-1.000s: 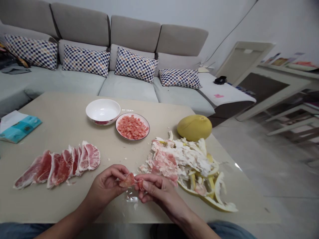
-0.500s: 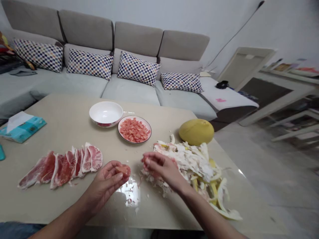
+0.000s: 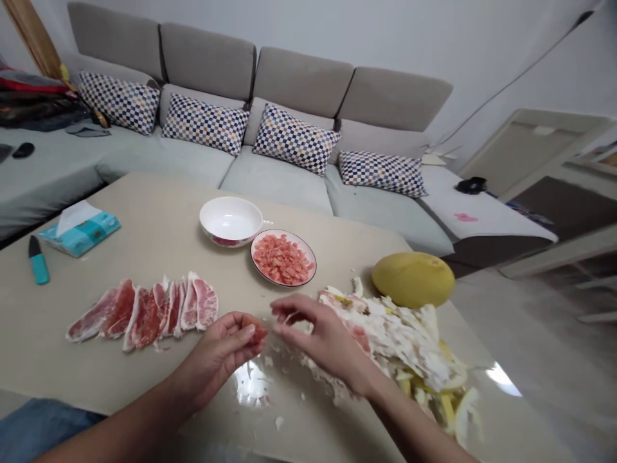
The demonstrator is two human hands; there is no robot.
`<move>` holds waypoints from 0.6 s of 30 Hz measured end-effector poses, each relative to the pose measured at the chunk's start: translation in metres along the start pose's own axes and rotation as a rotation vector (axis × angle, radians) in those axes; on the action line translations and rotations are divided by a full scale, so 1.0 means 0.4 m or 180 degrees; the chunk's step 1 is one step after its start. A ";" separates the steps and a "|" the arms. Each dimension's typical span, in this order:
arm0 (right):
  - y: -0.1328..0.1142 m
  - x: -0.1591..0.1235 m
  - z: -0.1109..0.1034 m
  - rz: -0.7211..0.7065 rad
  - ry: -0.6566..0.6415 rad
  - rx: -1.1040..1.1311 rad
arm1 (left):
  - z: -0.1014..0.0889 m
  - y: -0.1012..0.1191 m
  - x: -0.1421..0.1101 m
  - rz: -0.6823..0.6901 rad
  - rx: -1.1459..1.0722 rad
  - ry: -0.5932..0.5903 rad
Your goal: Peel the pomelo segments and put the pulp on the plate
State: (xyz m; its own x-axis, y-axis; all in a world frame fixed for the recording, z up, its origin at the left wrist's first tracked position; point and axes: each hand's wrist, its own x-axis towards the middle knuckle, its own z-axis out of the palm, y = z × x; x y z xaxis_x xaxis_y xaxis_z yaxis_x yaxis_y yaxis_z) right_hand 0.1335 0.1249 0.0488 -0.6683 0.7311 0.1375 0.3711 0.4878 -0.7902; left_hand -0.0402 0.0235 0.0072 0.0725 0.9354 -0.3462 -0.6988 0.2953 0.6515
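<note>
My left hand [image 3: 224, 347] pinches a peeled piece of pomelo flesh [image 3: 257, 331] between thumb and fingers. Just to its right hovers my right hand [image 3: 321, 337], thumb and fingertips apart, with nothing I can make out between them. To the left, a row of pomelo segments [image 3: 149, 312], some with white membrane on them, lies on the table [image 3: 159, 251]. Beyond my hands is a dark-rimmed plate [image 3: 308, 249] heaped with small pieces of pink pomelo pulp [image 3: 282, 258]. A pile of white pith and yellow peel [image 3: 400, 337] spreads beside and partly behind my right hand.
A white bowl [image 3: 231, 218] stands behind the plate. At the right edge sits a whole yellow pomelo [image 3: 413, 278]. Far left are a tissue pack [image 3: 84, 235] and a knife with a teal handle [image 3: 38, 262]. A grey sofa [image 3: 279, 183] with checked cushions lines the far side.
The view has swung left, bringing the knife fully in. My right hand's fingertips, earlier closed around a small reddish bit, are now apart. My left hand still holds its pomelo piece.
</note>
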 end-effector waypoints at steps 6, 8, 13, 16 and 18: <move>-0.039 -0.087 0.042 -0.0233 0.0215 -0.0234 | 0.019 -0.012 -0.017 0.0042 0.0058 -0.0085; -0.039 -0.095 0.048 -0.0402 0.0286 -0.0431 | 0.021 -0.014 -0.021 0.0149 0.0200 -0.0020; -0.067 -0.116 0.053 -0.0609 0.0308 -0.0582 | 0.020 -0.013 -0.021 0.0622 0.0789 0.0090; -0.086 -0.130 0.041 -0.0468 0.0305 -0.0201 | 0.017 -0.012 -0.017 0.0756 0.1041 0.0113; -0.085 -0.140 0.027 -0.0330 0.0267 -0.0104 | 0.015 -0.011 -0.017 0.0691 0.1016 0.0111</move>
State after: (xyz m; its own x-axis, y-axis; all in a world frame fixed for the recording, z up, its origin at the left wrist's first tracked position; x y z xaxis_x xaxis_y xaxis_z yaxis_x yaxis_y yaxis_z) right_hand 0.1512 0.0619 0.0616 -0.6485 0.7126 0.2678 0.3245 0.5770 -0.7495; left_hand -0.0335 0.0171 0.0106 -0.0807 0.9772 -0.1963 -0.4381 0.1421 0.8876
